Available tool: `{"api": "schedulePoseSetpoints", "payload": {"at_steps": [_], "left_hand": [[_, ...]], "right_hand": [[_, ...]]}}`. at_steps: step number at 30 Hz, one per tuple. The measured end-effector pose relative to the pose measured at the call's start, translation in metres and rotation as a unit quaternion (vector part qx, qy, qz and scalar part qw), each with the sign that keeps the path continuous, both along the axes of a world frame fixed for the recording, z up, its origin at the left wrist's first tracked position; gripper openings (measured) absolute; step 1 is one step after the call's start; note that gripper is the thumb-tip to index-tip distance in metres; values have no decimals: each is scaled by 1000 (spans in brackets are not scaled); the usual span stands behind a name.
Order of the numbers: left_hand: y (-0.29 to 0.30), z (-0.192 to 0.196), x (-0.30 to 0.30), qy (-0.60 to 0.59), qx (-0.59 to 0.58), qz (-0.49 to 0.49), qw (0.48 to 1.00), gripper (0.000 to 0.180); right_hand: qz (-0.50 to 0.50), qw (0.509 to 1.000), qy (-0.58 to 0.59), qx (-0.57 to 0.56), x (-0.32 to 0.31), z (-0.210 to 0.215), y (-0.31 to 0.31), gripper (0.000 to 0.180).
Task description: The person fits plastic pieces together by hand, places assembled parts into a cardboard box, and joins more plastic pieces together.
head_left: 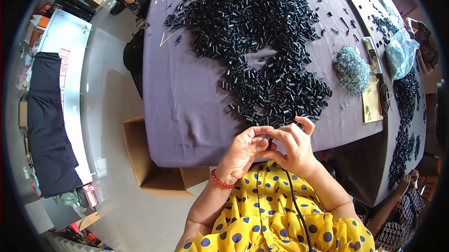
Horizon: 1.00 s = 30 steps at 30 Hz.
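Observation:
My left hand [244, 151] and my right hand [294, 147] meet at the table's near edge, fingertips pinched together. Between them shows a small black plastic piece [269, 144], mostly covered by the fingers. The thumb and forefinger of each hand close on it, while my right little finger sticks out. Just beyond my hands spreads a large heap of small black tube-shaped plastic pieces [276, 83]. Right of the heap lies a pile of small silvery metal parts [351, 70], too fine to make out singly.
A purple cloth [175, 111] covers the table. To the right are a yellow card [372, 104], glasses [384, 97] and a clear plastic bag [401, 53]. An open cardboard box [161, 177] stands below the left edge. Other people sit at the far left and right.

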State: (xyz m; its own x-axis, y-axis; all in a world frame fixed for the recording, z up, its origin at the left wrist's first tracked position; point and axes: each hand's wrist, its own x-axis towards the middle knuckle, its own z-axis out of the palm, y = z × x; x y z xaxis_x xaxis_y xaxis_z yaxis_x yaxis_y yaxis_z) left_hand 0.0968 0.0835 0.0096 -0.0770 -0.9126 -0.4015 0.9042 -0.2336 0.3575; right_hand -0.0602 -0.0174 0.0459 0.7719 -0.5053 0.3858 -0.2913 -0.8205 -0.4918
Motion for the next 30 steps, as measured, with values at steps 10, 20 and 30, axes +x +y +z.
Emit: {"api": "schedulePoseSetpoints", "payload": {"at_steps": [10,20,30], "left_hand": [[25,-12,3,11,25,-27,999,42],[34,6,29,-570,101,114,808,39],[20,-2,59,-934,130,86,323,44]], "right_hand": [[65,996,-23,-50,1,-12,15,35],[30,998,53,31,-2,-20,10,45],[31,999,-10,27,-14,-44,25,32]]}}
